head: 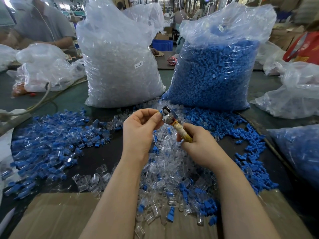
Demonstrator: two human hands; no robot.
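Observation:
My right hand (pixel 198 144) grips the tape-wrapped handle of a small metal-headed tool (pixel 170 116), held above the table's middle. My left hand (pixel 140 128) pinches a small blue and clear plastic piece (pixel 160 111) against the tool's metal head. Under both hands lies a heap of clear plastic shells (pixel 165 163). A spread of joined blue-and-clear pieces (pixel 51 140) covers the table at the left. Loose blue plugs (pixel 224 121) are scattered at the right.
Two tall plastic bags stand behind: one of clear shells (pixel 119 62), one of blue plugs (pixel 217 69). Another bag of blue parts (pixel 298 152) lies at the right edge. Cardboard (pixel 57 216) covers the near edge. A person in grey (pixel 43 23) sits far left.

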